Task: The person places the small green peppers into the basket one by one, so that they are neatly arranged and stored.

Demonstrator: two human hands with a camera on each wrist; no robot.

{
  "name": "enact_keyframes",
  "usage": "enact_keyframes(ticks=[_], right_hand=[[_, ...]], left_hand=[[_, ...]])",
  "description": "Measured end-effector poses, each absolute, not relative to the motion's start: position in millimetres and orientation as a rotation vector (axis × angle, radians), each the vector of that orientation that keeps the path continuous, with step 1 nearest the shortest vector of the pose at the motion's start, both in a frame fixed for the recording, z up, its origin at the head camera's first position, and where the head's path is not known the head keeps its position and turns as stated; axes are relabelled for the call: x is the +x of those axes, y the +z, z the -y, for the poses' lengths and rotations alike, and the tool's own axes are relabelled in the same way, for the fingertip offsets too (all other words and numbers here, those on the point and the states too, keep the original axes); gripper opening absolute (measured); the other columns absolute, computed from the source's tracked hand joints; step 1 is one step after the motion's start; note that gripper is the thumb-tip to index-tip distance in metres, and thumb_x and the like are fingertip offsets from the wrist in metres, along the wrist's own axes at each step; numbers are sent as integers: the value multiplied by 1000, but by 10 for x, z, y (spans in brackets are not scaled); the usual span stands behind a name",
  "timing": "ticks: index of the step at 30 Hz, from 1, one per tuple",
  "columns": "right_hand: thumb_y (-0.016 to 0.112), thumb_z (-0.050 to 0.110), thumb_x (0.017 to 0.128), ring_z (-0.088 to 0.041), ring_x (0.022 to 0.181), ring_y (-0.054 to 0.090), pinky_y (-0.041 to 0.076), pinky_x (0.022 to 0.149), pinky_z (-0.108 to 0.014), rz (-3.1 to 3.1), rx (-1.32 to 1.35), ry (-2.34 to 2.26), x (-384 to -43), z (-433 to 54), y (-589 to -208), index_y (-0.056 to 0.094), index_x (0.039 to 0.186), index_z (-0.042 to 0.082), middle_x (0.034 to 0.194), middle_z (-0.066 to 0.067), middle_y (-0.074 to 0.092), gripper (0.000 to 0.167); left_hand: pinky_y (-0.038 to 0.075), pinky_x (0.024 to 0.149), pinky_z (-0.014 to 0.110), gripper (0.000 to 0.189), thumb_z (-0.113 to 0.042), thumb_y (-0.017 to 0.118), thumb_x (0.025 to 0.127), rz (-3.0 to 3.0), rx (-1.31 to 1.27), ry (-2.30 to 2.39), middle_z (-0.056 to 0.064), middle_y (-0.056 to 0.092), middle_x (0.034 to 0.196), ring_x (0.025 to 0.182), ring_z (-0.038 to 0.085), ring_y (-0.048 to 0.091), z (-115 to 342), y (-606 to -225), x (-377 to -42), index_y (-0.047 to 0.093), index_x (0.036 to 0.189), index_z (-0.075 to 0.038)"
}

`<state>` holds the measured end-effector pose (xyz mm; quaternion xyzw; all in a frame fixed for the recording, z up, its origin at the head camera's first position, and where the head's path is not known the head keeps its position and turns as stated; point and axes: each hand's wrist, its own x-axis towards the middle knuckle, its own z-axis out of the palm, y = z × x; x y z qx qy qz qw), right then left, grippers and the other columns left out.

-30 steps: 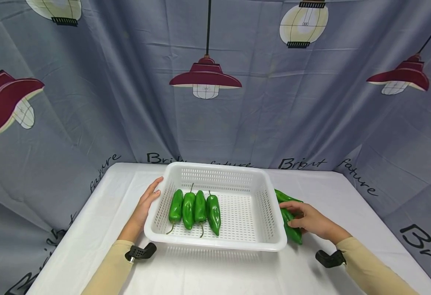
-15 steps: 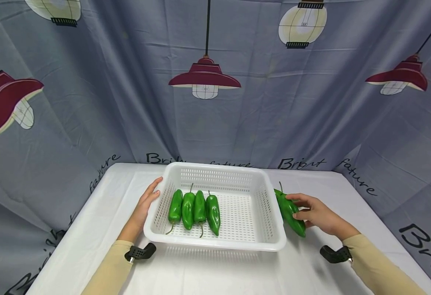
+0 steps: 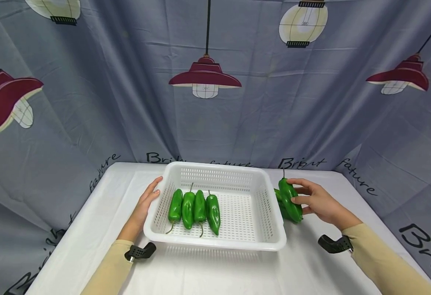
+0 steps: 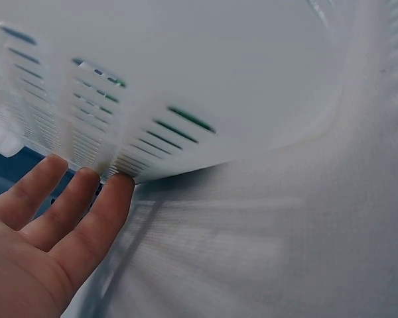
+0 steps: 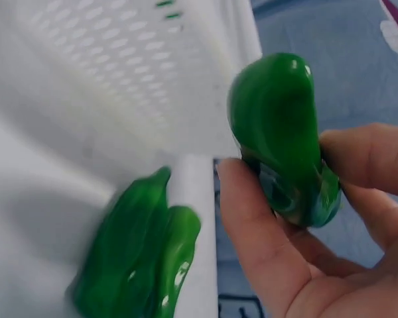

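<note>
Thumb and fingers of my right hand pinch a green chili pepper, its thin stem pointing up and away, just right of the white basket. The right wrist view shows this pepper lifted above two more green peppers, which lie on the table along the basket's outer wall. My left hand rests against the basket's left side, fingers extended. In the left wrist view, its fingertips meet the slotted wall low down. Inside the basket, several green peppers lie side by side on the left half.
A white cloth covers the table. Behind it hangs a grey-blue curtain printed with lamps and lettering. Black wrist mounts sit on both forearms. The basket's raised rim stands between my hands.
My right hand has gripped a pepper beside the basket, lifted it and moved it away from me, tilting it more upright. The left hand and the basket have stayed in place.
</note>
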<state>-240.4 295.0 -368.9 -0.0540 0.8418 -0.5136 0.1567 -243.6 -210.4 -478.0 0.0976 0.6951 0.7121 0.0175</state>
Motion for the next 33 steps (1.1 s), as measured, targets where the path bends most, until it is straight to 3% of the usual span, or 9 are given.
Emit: enact_keyframes(ticks=[8, 17, 33], right_hand=[[61, 8, 100, -26, 114, 63, 62, 82, -41, -2374, -152, -1520, -2383, -2687, -3517, 25, 161, 7, 155, -35, 33, 71], [61, 3, 98, -43, 125, 57, 62, 83, -48, -2316, -171, -1538, -2454, -2327, -3508, 30, 158, 8, 155, -34, 31, 68], [61, -1, 97, -43, 122, 59, 63, 80, -49, -2310, -162, -1466, -2586, -1804, -3676, 39, 155, 10, 150, -31, 40, 63]], left_hand=[[43, 101, 12, 57, -24, 32, 109, -2141, 306, 2215, 15, 17, 171, 122, -15, 48, 2094, -4767, -2435, 16, 163, -12], [43, 100, 12, 57, -24, 32, 109, -2167, 298, 2208, 15, 17, 171, 122, -14, 47, 2098, -4755, -2416, 17, 163, -13], [41, 100, 10, 57, -26, 32, 109, -2186, 279, 2181, 14, 18, 171, 123, -15, 45, 2103, -4757, -2421, 17, 163, -16]])
